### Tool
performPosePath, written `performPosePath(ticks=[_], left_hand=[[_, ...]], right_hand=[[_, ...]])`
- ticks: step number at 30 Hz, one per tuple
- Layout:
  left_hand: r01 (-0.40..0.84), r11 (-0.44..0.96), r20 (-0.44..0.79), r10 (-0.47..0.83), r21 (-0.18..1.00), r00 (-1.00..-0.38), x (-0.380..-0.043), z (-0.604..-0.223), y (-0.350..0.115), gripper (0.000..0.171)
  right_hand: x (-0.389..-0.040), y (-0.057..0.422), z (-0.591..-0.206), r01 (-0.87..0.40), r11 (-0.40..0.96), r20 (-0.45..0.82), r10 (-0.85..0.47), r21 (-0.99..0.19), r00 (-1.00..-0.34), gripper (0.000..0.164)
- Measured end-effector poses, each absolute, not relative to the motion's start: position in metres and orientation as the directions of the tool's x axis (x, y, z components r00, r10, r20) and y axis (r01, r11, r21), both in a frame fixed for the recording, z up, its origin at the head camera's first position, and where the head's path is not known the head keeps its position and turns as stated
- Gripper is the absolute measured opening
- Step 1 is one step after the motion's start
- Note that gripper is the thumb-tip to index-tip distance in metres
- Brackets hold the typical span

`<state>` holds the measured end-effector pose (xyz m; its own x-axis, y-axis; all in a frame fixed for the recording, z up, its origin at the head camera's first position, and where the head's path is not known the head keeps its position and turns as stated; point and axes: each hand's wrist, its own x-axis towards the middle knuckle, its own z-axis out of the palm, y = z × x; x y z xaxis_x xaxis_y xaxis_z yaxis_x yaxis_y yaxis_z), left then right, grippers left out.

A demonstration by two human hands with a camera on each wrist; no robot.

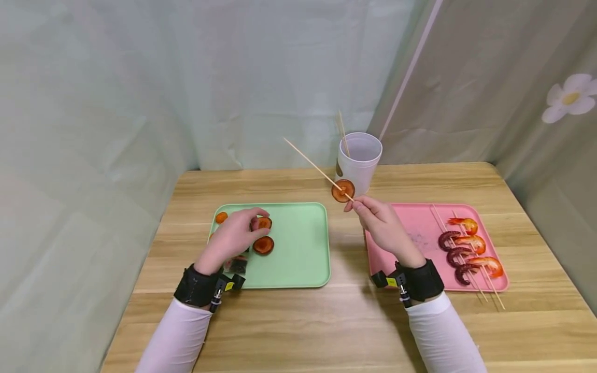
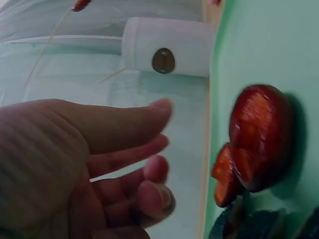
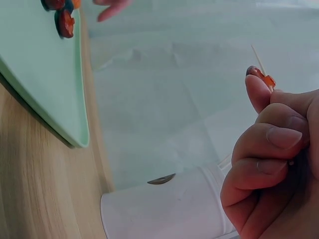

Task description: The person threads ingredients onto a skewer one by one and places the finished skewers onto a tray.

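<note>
My right hand (image 1: 384,225) pinches a bamboo skewer (image 1: 308,160) near its lower end, above the gap between the trays. Threaded on that skewer, close to the fingertips, is a brown mushroom cap (image 1: 337,193). Over the left part of the green tray (image 1: 298,243) hovers my left hand (image 1: 230,235), fingers loosely bent, with nothing between thumb and fingers in the left wrist view. Below and beside it lie two more mushroom caps, the nearer one (image 1: 263,246) in plain sight and the farther one (image 1: 265,223) partly behind the fingers. Dark pieces (image 1: 238,266) lie partly covered by the hand.
On the right, a pink tray (image 1: 387,254) carries skewered shrimp (image 1: 471,243) and skewered dark curled tentacles (image 1: 454,256), with stick ends over its front edge. A white cup (image 1: 366,171) with thin skewers (image 1: 343,134) stands behind. An orange piece (image 1: 221,217) sits in the green tray's corner.
</note>
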<state>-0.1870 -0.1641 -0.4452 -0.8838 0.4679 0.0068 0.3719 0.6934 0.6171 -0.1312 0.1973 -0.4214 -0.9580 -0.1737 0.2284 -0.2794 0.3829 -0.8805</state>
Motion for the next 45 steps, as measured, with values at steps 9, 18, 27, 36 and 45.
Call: performPosePath(ticks=[9,18,27,36,45], left_hand=[[0.362,0.769,-0.126,0.492,0.527,-0.861,-0.184,-0.454,-0.163,0.030],[0.333,0.809,-0.156,0.454,0.484,-0.877,-0.182,-0.457,-0.159,0.028],[0.318,0.840,-0.177,0.428,0.439,-0.886,-0.182,-0.459,-0.156,0.028],[0.313,0.883,-0.181,0.392,0.351,-0.902,-0.175,-0.459,-0.153,0.036],[0.345,0.874,-0.121,0.405,0.342,-0.906,-0.175,-0.462,-0.150,0.029]], right_hand=[[-0.132,0.198,-0.420,-0.272,0.392,0.216,-0.183,-0.879,-0.959,0.021],[-0.132,0.199,-0.419,-0.287,0.407,0.238,-0.168,-0.867,-0.957,0.022],[-0.133,0.198,-0.419,-0.297,0.415,0.244,-0.178,-0.860,-0.953,0.021],[-0.133,0.198,-0.422,-0.318,0.425,0.257,-0.196,-0.848,-0.946,0.021],[-0.133,0.199,-0.424,-0.324,0.447,0.265,-0.191,-0.834,-0.945,0.022]])
